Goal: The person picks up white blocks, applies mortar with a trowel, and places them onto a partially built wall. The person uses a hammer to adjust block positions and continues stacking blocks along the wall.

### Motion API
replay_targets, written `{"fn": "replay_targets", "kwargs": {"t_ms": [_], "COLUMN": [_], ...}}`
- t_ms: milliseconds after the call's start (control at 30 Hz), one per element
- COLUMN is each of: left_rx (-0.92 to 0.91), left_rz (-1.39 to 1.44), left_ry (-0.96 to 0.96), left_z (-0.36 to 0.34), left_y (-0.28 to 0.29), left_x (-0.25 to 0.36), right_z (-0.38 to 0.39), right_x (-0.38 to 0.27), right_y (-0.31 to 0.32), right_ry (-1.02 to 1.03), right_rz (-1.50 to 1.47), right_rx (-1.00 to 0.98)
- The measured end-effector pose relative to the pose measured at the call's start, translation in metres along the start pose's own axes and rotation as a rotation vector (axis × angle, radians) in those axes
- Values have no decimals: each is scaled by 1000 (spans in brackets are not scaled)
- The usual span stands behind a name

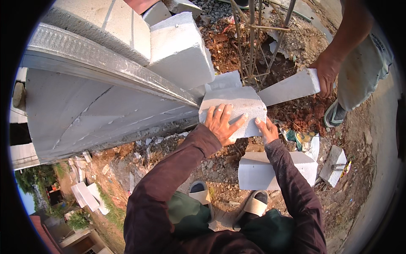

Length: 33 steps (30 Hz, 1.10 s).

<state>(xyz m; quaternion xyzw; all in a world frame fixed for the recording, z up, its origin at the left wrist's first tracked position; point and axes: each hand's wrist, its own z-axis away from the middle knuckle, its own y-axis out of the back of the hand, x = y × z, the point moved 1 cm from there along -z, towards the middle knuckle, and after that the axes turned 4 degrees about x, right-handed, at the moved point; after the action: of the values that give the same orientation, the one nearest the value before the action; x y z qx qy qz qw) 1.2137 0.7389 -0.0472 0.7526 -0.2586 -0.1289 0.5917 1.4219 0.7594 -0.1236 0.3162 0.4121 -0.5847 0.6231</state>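
While steadying block (237, 98) at end of wall (105, 108) | with left hand (220, 123) fingers spread flat, right hand (267, 131) grip unclear | press evenly

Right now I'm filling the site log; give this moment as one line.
left hand: spread on pale block | right hand: at its near-right corner | co-worker's hand: on second block | wall: at left

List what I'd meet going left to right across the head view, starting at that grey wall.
Grey wall → the person's left hand → the person's right hand → the other person's hand → that person's trouser leg.
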Motion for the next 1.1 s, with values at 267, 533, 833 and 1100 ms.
{"fn": "replay_targets", "kwargs": {"t_ms": [267,533,833,1100], "left_rx": [21,50,-244,-848], "left_rz": [6,8,186,-42], "left_ry": [39,29,358,335], "left_z": [10,17,-56,-125], "left_y": [-23,-37,-24,-126], "left_x": [-2,0,-43,-86], "right_z": [-3,-19,-10,-14], "right_x": [4,15,6,14], "right_y": [-7,-19,-23,-25], "right_ry": [-18,-82,-135,-150], "right_rz": [-35,148,92,93], "right_rx": [-19,244,326,289]}}
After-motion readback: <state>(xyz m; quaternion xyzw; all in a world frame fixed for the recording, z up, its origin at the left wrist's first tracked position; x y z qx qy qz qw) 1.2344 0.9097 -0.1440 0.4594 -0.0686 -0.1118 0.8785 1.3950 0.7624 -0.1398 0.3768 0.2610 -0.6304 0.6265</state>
